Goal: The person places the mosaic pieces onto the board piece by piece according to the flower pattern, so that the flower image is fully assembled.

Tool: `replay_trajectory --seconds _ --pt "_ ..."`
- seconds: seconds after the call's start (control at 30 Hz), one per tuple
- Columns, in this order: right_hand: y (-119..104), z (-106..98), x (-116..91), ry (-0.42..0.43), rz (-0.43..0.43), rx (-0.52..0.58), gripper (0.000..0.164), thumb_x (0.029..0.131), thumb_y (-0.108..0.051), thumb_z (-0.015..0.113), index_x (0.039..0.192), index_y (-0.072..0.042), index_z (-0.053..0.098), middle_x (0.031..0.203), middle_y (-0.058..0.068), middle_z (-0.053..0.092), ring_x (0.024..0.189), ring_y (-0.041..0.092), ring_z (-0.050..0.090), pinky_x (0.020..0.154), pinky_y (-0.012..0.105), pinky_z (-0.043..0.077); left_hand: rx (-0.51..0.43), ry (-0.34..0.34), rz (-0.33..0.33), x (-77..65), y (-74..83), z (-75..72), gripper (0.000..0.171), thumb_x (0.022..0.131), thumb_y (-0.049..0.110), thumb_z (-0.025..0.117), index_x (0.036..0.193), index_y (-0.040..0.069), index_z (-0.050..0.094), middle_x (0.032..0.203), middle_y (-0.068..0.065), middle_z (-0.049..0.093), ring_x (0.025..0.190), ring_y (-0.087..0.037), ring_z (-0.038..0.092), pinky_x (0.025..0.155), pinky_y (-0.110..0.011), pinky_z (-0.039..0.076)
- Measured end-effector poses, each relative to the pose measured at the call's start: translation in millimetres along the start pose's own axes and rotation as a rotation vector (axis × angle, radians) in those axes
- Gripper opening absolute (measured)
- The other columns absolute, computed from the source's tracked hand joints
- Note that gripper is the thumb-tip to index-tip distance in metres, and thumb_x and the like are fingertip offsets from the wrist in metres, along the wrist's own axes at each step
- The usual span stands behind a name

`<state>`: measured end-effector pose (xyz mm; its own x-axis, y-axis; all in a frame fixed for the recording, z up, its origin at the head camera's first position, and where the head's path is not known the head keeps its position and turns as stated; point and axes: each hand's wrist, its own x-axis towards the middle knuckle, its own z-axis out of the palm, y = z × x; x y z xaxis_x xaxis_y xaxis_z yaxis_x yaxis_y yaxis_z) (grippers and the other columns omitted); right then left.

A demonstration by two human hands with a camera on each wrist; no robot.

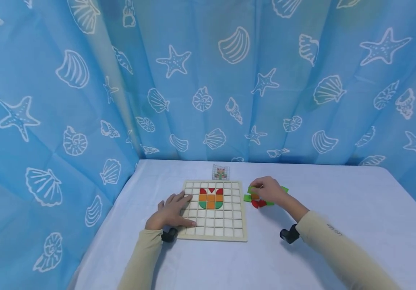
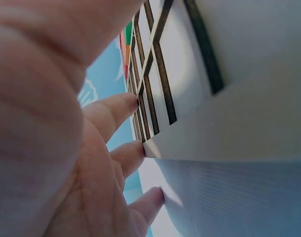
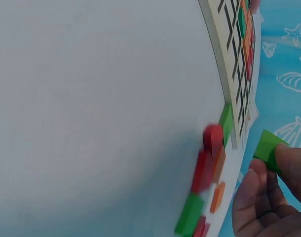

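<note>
A light wooden grid board (image 1: pixel 226 238) lies flat on the white cloth, with red, orange and green tiles (image 1: pixel 211 198) forming a tulip-like shape in its upper middle. My left hand (image 1: pixel 169 211) rests on the board's left edge with its fingers spread; the left wrist view shows fingertips (image 2: pixel 126 102) at the grid and rim. Just right of the board, my right hand (image 1: pixel 270 189) pinches a green tile (image 3: pixel 267 149) between thumb and fingers. It is raised over a loose pile of tiles, among them a red tile (image 1: pixel 255 204) and a green tile (image 1: pixel 247 198); the hand partly hides the pile.
A small card (image 1: pixel 220 172) printed with a coloured flower pattern lies behind the board. White cloth covers the table (image 1: pixel 338 193). A blue curtain (image 1: pixel 208 80) with white shells and starfish hangs at the back and left.
</note>
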<state>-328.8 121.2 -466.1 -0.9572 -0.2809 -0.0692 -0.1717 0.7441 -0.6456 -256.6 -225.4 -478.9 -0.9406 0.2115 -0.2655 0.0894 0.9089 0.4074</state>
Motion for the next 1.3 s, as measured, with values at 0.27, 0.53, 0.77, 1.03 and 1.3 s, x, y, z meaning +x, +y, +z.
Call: replay_trajectory --seconds 0.27,0.53,0.77,1.03,1.3 --pt "-25 32 4 0.097 0.001 0.123 0.022 0.091 -0.021 0.070 0.109 -0.008 0.069 0.098 0.006 0.068 0.087 0.018 0.060 0.077 0.030 0.054 0.028 0.003 -0.044 2.8 1.1 1.3 0.102 0.072 0.058 0.081 0.155 0.026 0.033 0.166 -0.008 0.020 0.151 -0.039 0.014 0.116 -0.070 0.011" --pt "-58 63 1 0.063 -0.072 0.155 0.010 0.090 -0.015 0.072 0.099 -0.012 0.071 0.089 0.000 0.067 0.083 0.014 0.060 0.077 0.031 0.054 0.025 0.012 -0.045 2.6 0.2 3.0 0.101 0.072 0.057 0.082 0.155 0.026 0.033 0.165 -0.008 0.021 0.151 -0.040 0.014 0.116 -0.069 0.010" --pt "-70 74 -1 -0.027 -0.140 0.187 0.008 0.089 -0.012 0.073 0.096 -0.010 0.071 0.088 -0.001 0.067 0.082 0.012 0.061 0.078 0.030 0.056 0.021 0.003 -0.017 5.0 -2.9 3.8 0.101 0.072 0.061 0.079 0.156 0.027 0.032 0.166 -0.007 0.019 0.152 -0.039 0.012 0.116 -0.070 0.010" --pt "-77 89 -6 -0.084 -0.226 0.128 0.008 0.088 -0.012 0.074 0.094 -0.010 0.070 0.084 -0.003 0.064 0.078 0.011 0.057 0.072 0.025 0.051 0.023 0.001 -0.017 4.0 -3.8 2.4 0.101 0.072 0.062 0.079 0.155 0.027 0.032 0.166 -0.007 0.019 0.152 -0.040 0.013 0.116 -0.070 0.010" --pt "-78 95 -6 -0.105 -0.221 0.064 0.009 0.089 -0.016 0.074 0.096 -0.014 0.068 0.086 -0.006 0.064 0.079 0.010 0.057 0.074 0.023 0.050 0.025 0.003 -0.009 5.0 -4.8 3.2 0.102 0.072 0.062 0.079 0.156 0.028 0.032 0.166 -0.007 0.019 0.152 -0.039 0.013 0.115 -0.071 0.010"
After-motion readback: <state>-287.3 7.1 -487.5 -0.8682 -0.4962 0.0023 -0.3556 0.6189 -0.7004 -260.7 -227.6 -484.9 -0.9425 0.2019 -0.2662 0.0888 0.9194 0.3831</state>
